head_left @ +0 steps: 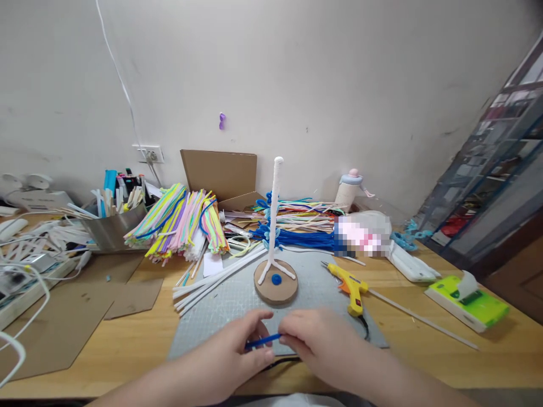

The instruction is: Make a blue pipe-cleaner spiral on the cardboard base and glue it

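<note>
Both my hands meet low over the grey cutting mat [237, 299] and pinch a short blue pipe cleaner [263, 340] between them. My left hand [237, 353] grips its left end with thumb and fingers closed. My right hand [316, 342] holds its right end, fingers curled. Just beyond them stands a round cardboard disc [275, 289] with a small blue coil [276, 278] on it and a tall upright white pipe-cleaner stem [275, 212] on splayed white legs.
A yellow glue gun [350, 287] lies right of the disc, and a green tissue pack [466, 302] further right. Bundles of coloured pipe cleaners [182, 223] and white ones [220, 277] lie behind. A metal tin of tools [112, 229] and cardboard sheets [76, 316] sit left.
</note>
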`<state>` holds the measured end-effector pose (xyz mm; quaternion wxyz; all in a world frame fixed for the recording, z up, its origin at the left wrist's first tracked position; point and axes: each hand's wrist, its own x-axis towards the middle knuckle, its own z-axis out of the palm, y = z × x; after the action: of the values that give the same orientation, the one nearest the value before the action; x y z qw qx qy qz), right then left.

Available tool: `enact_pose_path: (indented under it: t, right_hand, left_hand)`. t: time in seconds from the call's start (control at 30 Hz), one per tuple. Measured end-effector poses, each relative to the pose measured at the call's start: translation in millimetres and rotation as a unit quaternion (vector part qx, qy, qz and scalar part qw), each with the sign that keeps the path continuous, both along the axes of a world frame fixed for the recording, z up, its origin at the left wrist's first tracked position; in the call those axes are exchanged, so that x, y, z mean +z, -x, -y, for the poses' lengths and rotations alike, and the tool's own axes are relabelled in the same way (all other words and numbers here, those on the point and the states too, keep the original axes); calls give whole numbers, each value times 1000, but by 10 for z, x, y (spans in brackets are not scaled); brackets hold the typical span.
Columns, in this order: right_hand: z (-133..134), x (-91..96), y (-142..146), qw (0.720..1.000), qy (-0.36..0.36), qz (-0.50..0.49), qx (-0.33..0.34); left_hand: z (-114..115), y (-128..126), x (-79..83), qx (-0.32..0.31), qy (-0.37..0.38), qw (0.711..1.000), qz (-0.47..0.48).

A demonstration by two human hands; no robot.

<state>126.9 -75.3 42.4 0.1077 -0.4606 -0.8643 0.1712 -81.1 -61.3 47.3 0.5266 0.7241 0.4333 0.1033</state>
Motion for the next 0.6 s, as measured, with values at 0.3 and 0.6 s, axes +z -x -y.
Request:
enact_pose_path:
  t: [0.3, 0.6]
  right_hand:
    - [-172, 69, -300, 998, 29, -28, -42]
    - [-336, 189, -164, 999, 25, 8, 34]
  left_hand:
    - [-159, 60, -186, 60, 49, 997, -7]
    - [-151, -225, -181, 54, 2, 997, 59]
